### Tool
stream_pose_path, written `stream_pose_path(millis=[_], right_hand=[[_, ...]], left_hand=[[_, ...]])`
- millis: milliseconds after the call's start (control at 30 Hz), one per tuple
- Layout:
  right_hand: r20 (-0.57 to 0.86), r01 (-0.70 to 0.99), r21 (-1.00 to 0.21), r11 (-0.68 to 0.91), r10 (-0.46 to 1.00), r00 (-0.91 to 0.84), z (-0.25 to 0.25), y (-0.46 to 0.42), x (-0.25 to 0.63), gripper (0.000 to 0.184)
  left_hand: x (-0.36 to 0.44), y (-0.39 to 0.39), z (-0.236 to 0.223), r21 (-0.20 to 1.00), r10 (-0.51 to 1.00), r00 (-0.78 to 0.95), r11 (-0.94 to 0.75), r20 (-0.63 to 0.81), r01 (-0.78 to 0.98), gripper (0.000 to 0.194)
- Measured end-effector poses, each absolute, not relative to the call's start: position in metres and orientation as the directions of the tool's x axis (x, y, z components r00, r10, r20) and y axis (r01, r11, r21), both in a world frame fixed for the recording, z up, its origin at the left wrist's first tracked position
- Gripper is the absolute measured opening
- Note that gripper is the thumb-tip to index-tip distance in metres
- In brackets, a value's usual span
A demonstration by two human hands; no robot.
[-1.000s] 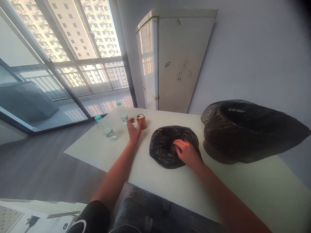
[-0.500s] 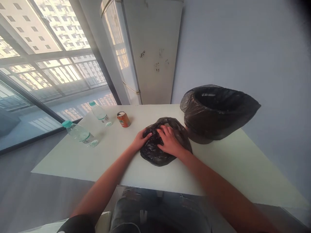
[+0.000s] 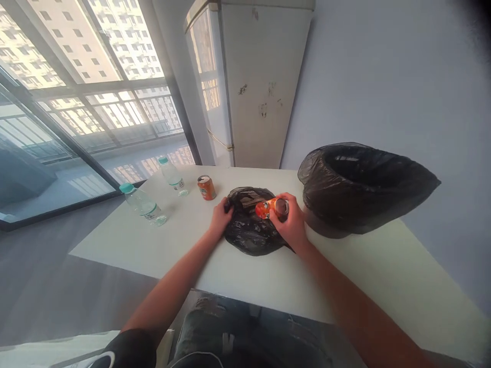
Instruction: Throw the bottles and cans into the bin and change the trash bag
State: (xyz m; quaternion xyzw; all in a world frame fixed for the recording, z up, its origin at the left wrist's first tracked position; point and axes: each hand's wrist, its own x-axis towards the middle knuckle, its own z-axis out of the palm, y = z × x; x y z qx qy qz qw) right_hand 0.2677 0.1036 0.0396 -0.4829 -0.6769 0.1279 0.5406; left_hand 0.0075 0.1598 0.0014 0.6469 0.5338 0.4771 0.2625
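Note:
A crumpled black plastic bag [image 3: 249,240] lies spread on the white table, its mouth facing up. My left hand [image 3: 221,217] grips the bag's left rim between thumb and fingers. In my right hand [image 3: 293,222] is an orange soda can [image 3: 264,208], tipped on its side over the bag's right part, its metal end towards me. A second orange soda can [image 3: 206,188] stands upright on the table, left of and beyond the bag. My right fingers wrap round the held can, partly covering it.
Two clear plastic bottles with green caps, a nearer one [image 3: 143,205] and a farther one [image 3: 174,176], lean at the table's left. A bin lined with a black bag [image 3: 345,199] stands at right. Behind the table [image 3: 233,276] is a fridge [image 3: 264,82].
My right hand has come up from inside the bag and moved right, now with an orange can in it. My left hand stays at the bag's left rim. The view has shifted slightly.

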Motion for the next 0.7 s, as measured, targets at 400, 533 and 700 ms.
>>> stream_pose_path(millis=[400,533,700], right_hand=[[0.468,-0.091,-0.883,0.46,0.856,-0.221,0.047,0.094,0.254,0.086],[0.47,-0.013,-0.876,0.482,0.849,-0.242,0.043,0.095,0.251,0.072],[0.583,0.467,-0.663,0.585,0.795,-0.168,0.037,0.1,0.256,0.013]], left_hand=[[0.047,0.061,0.09,0.583,0.773,0.471,-0.632,0.425,0.511,0.073],[0.02,0.06,0.073,0.656,0.843,0.016,-0.43,0.537,0.621,0.051],[-0.059,0.081,0.047,0.766,0.791,-0.388,-0.151,0.472,0.625,0.044]])
